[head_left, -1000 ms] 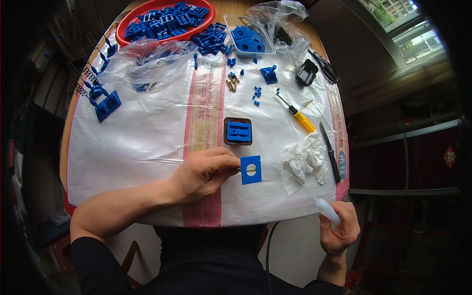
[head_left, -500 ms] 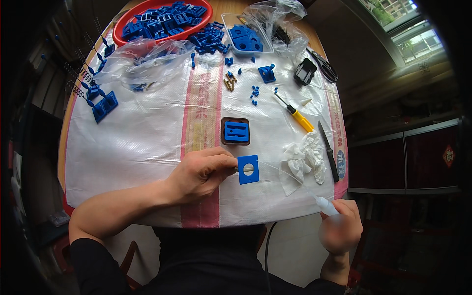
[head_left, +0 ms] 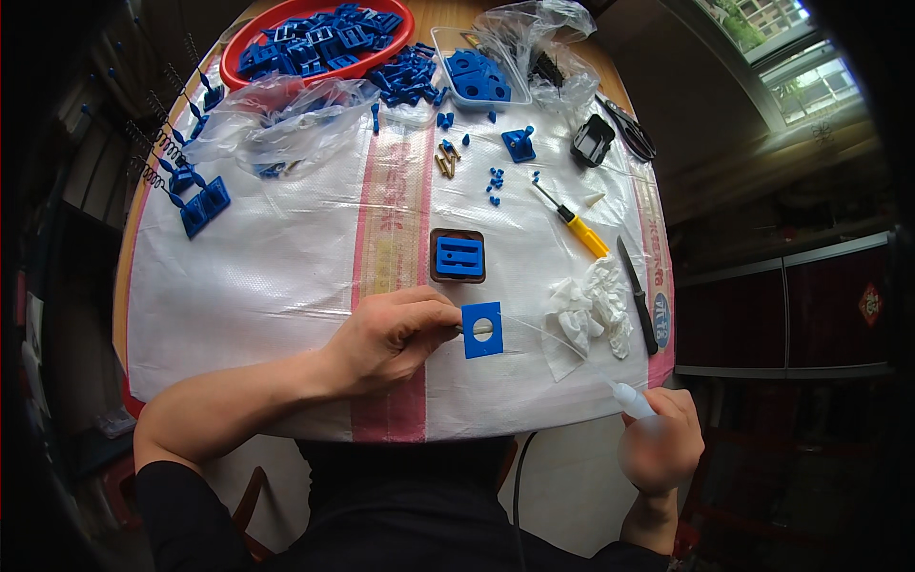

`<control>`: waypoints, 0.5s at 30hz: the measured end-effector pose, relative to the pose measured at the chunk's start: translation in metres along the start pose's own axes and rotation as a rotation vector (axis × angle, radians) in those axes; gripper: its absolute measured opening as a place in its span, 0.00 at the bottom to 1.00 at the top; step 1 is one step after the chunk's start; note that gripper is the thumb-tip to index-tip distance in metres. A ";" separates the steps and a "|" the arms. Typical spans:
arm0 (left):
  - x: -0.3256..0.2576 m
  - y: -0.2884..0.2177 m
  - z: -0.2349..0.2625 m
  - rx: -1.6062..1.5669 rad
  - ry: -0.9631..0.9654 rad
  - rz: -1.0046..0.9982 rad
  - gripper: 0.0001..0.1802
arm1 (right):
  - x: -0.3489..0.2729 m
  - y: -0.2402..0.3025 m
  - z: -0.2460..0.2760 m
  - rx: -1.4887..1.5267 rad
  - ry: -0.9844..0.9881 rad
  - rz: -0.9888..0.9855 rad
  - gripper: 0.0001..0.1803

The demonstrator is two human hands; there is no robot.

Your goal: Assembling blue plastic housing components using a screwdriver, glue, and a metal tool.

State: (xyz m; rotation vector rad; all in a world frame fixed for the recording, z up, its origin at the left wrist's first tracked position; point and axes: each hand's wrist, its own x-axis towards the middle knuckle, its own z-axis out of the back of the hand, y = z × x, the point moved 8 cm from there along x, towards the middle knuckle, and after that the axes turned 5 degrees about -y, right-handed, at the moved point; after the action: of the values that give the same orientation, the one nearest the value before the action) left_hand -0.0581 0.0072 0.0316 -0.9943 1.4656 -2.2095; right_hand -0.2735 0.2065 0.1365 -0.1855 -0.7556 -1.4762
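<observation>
1. Spread over the worktop [head_left: 620,88]: a white woven sheet [head_left: 257,257] with a striped band.
2. At the far side, a red basin [head_left: 234,52], full of blue plastic parts; in front of it, a clear plastic bag [head_left: 262,133], crumpled.
3. Near the front, the left hand [head_left: 391,334], pinching the left edge of a blue plate [head_left: 482,350], square, with one round hole; held just in front of a brown holder [head_left: 436,271].
4. To the right of the basin, a clear container [head_left: 486,104] with blue holed plates inside.
5. At the front right, the right hand [head_left: 664,443], partly blurred, clasping a pale squeeze bottle [head_left: 633,400]; nozzle pointing up and left, well apart from the plate.
6. Between bottle and knife [head_left: 643,305], white tissue [head_left: 591,310], crumpled.
7. Farther back, a yellow-handled screwdriver [head_left: 584,234], lying aslant.
8. Inside the brown holder, a blue slotted block [head_left: 459,256].
9. Smallest, brass screws [head_left: 445,162] and tiny blue pieces [head_left: 495,181], loose on the sheet.
</observation>
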 end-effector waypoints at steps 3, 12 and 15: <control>0.000 0.000 0.000 -0.008 0.003 0.002 0.12 | 0.000 0.000 0.000 -0.004 0.000 0.003 0.19; 0.000 0.000 0.000 0.004 0.000 0.004 0.12 | 0.002 0.003 0.000 -0.010 -0.003 0.015 0.19; 0.000 0.001 0.000 0.003 -0.001 0.003 0.13 | 0.002 0.003 0.000 -0.014 -0.005 0.012 0.19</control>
State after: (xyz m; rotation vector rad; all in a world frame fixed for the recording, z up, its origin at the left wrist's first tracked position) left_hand -0.0583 0.0067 0.0303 -0.9914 1.4625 -2.2078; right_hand -0.2711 0.2054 0.1379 -0.2041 -0.7465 -1.4708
